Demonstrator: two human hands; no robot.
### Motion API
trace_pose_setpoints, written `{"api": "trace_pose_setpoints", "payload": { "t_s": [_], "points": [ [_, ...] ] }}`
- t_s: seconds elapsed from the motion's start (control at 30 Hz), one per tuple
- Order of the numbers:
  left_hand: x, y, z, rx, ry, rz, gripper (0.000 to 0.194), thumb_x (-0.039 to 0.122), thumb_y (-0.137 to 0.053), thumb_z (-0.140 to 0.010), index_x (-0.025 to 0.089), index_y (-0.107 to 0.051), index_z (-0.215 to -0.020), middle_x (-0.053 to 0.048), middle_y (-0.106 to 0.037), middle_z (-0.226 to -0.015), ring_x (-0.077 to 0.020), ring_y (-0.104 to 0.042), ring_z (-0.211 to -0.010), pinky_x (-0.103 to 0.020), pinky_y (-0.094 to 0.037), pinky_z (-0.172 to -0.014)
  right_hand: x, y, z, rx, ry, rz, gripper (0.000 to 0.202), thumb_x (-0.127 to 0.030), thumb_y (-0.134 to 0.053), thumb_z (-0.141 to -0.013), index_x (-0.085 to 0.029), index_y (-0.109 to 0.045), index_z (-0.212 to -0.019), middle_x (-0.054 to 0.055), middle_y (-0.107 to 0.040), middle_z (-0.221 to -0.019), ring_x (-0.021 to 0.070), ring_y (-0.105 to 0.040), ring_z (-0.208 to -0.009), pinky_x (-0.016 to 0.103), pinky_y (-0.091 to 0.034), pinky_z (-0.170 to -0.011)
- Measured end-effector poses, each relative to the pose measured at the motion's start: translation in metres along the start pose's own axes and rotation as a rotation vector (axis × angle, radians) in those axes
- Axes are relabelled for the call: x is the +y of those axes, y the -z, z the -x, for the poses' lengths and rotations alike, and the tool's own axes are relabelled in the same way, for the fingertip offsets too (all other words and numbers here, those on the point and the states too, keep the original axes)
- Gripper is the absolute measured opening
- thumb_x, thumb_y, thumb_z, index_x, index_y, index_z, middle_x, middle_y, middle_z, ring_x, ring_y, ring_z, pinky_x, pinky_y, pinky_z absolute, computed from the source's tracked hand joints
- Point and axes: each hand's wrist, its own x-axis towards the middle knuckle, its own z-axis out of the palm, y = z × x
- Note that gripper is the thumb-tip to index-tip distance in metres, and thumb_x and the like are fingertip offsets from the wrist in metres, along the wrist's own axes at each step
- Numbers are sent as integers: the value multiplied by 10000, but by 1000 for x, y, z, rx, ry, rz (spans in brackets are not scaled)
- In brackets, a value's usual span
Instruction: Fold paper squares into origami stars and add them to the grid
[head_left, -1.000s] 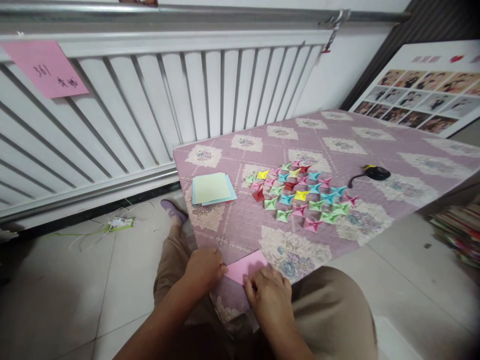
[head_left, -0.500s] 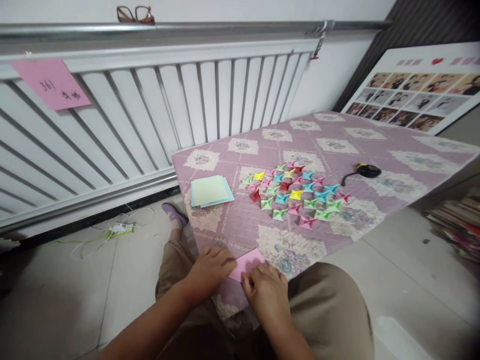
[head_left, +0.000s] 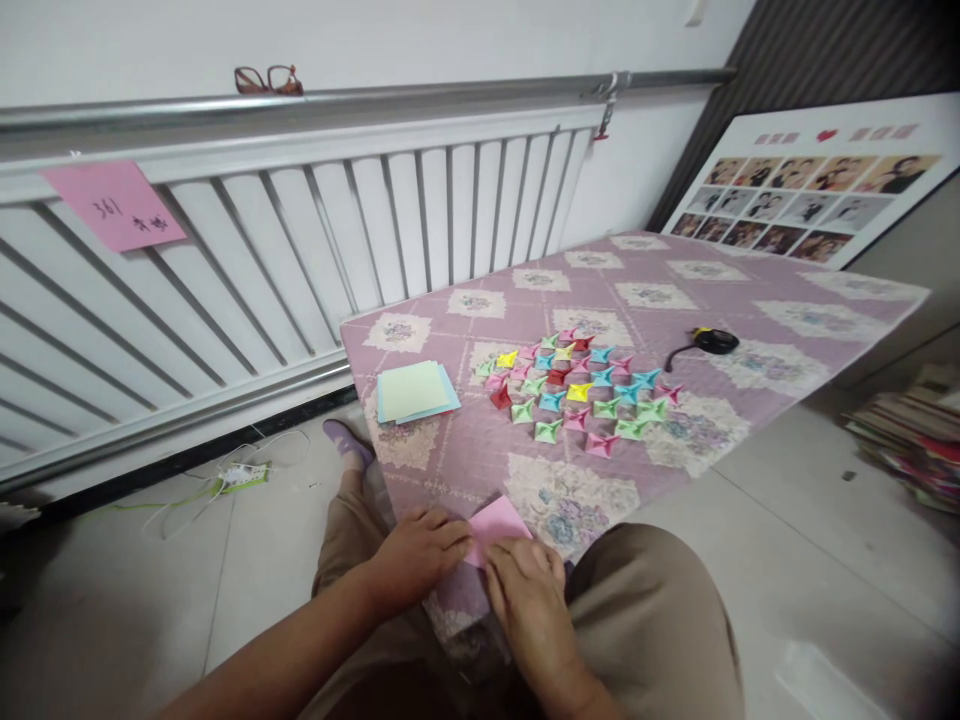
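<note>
A pink sheet of paper (head_left: pixel 498 522), looking folded, lies at the near corner of the cloth-covered table (head_left: pixel 480 455). My left hand (head_left: pixel 426 552) holds its left edge against the tabletop, fingers together. Over the lower right part of the sheet, my right hand (head_left: pixel 529 590) presses with bent fingers and covers that side. Beyond them, several small folded paper shapes (head_left: pixel 576 392) in pink, green, blue, yellow and red stand in rows. To the left of these rests a stack of coloured paper sheets (head_left: pixel 414 391), pale green on top.
A black object with a short cord (head_left: pixel 714 341) lies at the table's right. Behind are a white radiator (head_left: pixel 420 215) with a pink note (head_left: pixel 116 205), and glasses (head_left: pixel 268 80) on the pipe. A photo board (head_left: pixel 810 185) leans at the back right; a power strip (head_left: pixel 244 475) lies on the floor.
My right hand has shifted slightly on the pink paper, its fingers now flatter and farther over it. My left hand stays at the left edge. The view has tilted a little.
</note>
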Motion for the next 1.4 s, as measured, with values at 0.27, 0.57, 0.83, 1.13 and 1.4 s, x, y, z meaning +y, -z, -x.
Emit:
{"api": "trace_pose_setpoints", "payload": {
  "t_s": [0.27, 0.57, 0.83, 1.13, 1.4],
  "points": [
    [-14, -8, 0, -22, 149, 349, 317, 96, -482, -888, 283, -634, -1094, 15, -612, -1196, -138, -528, -1052, -312, -361, -934, -1, -14, 10, -105, 145, 90, 274, -222, -651, -811, -267, -630, -1080, 28, -653, -911, 196, -535, -860, 344, -347, -846],
    [-7, -4, 8, 53, 307, 252, 288, 136, -554, -864, 298, -648, -1083, -25, -565, -1248, -201, -480, -1139, -377, -375, -946, -8, -12, 0, -235, 129, 213, 539, -489, -754, -681, -363, -581, -1176, 54, -646, -1082, 277, -533, -993, 479, -320, -897],
    [34, -21, 31, 142, 335, 42, 300, 124, -446, -913, 187, -570, -1178, -82, -602, -1135, -210, -515, -1045, -378, -404, -923, -5, -16, 7, -211, 134, 187, 509, -459, -739, -713, -312, -591, -1178, 60, -651, -1131, 269, -530, -1039, 476, -303, -942],
    [36, -23, 48, 48, 402, -96, 476, 48, -413, -864, 213, -492, -1303, -72, -555, -1284, -236, -460, -1165, -387, -373, -933, 18, -1, 27, -116, 171, 176, 331, -344, -649, -817, -311, -604, -1143, -10, -660, -1153, 210, -540, -1080, 411, -279, -978],
    [43, -35, 51, 142, 448, -177, 455, 35, -399, -864, 198, -531, -1268, -72, -565, -1279, -228, -471, -1179, -362, -369, -969, 25, 9, 35, -109, 237, 247, 324, -259, -587, -837, -289, -588, -1159, -23, -650, -1187, 214, -535, -1099, 407, -280, -950]
  ]
}}
